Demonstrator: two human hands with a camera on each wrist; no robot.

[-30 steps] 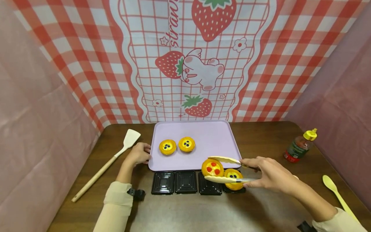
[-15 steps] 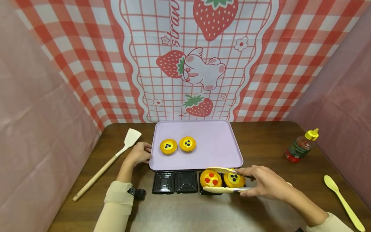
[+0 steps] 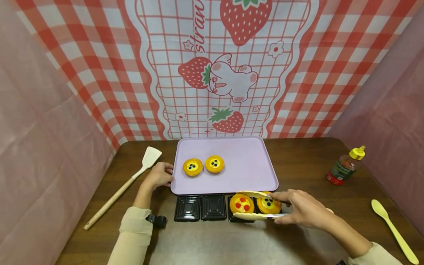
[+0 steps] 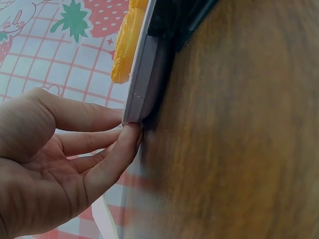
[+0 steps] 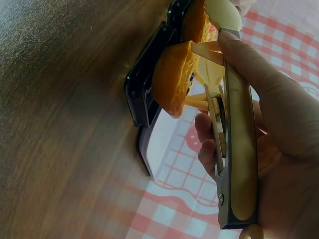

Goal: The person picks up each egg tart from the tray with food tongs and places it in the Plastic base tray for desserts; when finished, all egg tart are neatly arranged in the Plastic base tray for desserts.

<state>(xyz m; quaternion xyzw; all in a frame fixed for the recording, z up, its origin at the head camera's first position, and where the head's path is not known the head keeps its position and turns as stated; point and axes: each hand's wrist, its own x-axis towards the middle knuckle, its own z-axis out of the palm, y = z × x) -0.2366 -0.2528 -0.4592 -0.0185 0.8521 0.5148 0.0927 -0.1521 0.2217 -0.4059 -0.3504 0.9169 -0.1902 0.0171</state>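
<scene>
My left hand (image 3: 160, 175) pinches the left rim of the lilac tray (image 3: 245, 158); in the left wrist view the tray's edge (image 4: 142, 84) sits between thumb and fingers. Two egg tarts with dark berry dots (image 3: 193, 167) lie on the tray. My right hand (image 3: 308, 208) grips cream-tipped tongs (image 3: 250, 216), whose arms stand either side of a tart with red pieces (image 3: 242, 204). That tart is at the third black square container (image 3: 243, 220). Beside it, a berry-dotted tart (image 3: 269, 204) sits in the rightmost container. In the right wrist view, the tongs' handle (image 5: 241, 149) lies along my palm.
Two black containers (image 3: 187, 208) (image 3: 213, 207) holding nothing stand to the left in the row. A spatula (image 3: 132, 178) lies at left. At right are a yellow-capped bottle (image 3: 342, 167) and a pale yellow spoon (image 3: 394, 230). A checked cloth (image 3: 232, 73) hangs behind.
My right hand has brought the tongs and red-topped tart down toward me, from over the tray's front edge to the third container. In the last half second little moved. My left hand stayed at the tray.
</scene>
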